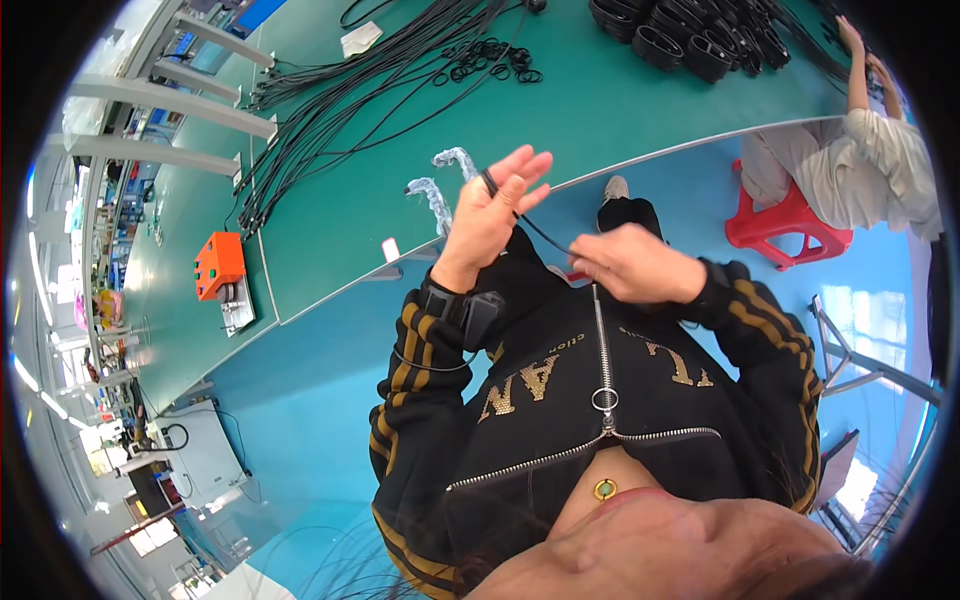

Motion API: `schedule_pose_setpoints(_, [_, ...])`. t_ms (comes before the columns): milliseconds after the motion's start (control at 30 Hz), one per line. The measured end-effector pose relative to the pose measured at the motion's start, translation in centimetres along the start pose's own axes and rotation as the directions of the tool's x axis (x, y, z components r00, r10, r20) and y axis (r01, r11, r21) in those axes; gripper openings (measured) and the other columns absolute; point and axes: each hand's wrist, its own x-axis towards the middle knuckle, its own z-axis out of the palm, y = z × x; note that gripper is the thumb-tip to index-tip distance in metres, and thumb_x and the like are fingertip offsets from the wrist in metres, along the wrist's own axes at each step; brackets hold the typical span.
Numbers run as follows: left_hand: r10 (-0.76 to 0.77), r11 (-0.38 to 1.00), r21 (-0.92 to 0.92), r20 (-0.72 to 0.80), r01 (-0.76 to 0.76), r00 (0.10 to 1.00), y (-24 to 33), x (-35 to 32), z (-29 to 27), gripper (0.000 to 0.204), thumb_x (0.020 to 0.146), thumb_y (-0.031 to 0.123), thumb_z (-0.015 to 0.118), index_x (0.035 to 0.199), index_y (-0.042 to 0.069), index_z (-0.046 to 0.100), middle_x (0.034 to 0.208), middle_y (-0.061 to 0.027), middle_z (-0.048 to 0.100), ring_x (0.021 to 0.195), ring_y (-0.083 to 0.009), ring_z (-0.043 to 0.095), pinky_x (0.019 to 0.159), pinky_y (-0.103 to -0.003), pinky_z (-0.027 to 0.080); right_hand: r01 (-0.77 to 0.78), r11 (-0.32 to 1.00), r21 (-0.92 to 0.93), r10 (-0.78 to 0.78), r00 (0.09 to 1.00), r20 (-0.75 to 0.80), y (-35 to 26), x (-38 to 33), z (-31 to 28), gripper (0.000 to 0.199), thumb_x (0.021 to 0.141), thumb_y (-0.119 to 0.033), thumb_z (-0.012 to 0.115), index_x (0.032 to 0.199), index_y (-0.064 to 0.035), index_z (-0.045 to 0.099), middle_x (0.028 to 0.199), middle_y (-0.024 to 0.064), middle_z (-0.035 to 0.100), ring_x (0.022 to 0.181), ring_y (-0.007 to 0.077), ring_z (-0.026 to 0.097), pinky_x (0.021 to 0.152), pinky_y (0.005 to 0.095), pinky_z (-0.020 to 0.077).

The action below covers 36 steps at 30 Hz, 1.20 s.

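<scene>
A thin black cable (545, 236) runs between my two hands above the front edge of the green table. My left hand (485, 220) is raised with its fingers stretched; the cable passes across it, under the thumb, and its end beyond is partly hidden. To the right and a little lower, my right hand (640, 262) has its fingers pinched together on the cable. Beside my left hand, a bent piece wrapped in clear plastic (432, 205) stands at the table edge. A second similar wrapped piece (455, 158) is just behind it, partly covered by my fingers.
Long black cables (330, 130) lie across the green table (340, 225), with small black rings (490, 62) nearby. Coiled black cables (690, 40) are piled at the far right. An orange box (220, 266) stands at the left. Another person sits on a red stool (785, 235).
</scene>
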Motion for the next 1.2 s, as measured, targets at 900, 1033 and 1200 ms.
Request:
schedule_pose_setpoints(900, [-0.322,0.909,-0.092,0.463,0.406,0.826,0.2,-2.0,2.8,0.059,0.097,0.035,0.044,0.135,-0.008,0.033,0.134,-0.0259,0.042,0.119,-0.0353,0.051,0.092,-0.041,0.049,0.081,0.992,0.097,-0.057,0.972,-0.227,3.9,3.7,-4.2,0.01,0.088,-0.011,0.056,0.09,-0.0016,0.06,0.071,0.0092,0.059,0.061,0.0223,0.057,0.058,0.0308,0.0457])
schedule_pose_setpoints(1033, [-0.224,0.92,-0.165,0.526,0.357,0.821,1.6,-1.4,1.2,0.059,0.097,0.036,0.043,0.135,-0.008,0.034,0.135,-0.0266,0.041,0.122,-0.0348,0.048,0.094,-0.043,0.047,-0.062,0.869,0.491,0.169,0.969,-0.178,6.0,3.1,1.7,0.012,0.09,-0.012,0.054,0.091,-0.0023,0.061,0.068,0.0052,0.056,0.06,0.0134,0.053,0.057,0.0284,0.0445])
schedule_pose_setpoints(1200, [-0.016,0.985,-0.171,0.091,0.031,0.996,2.2,-0.3,1.8,0.057,0.098,0.034,0.043,0.134,-0.009,0.035,0.135,-0.026,0.041,0.12,-0.0331,0.05,0.093,-0.041,0.048,-0.369,0.792,0.486,0.408,0.912,0.028,3.7,-0.7,4.1,0.013,0.089,-0.016,0.056,0.093,-0.0041,0.06,0.068,0.009,0.059,0.058,0.0191,0.058,0.057,0.0323,0.0462])
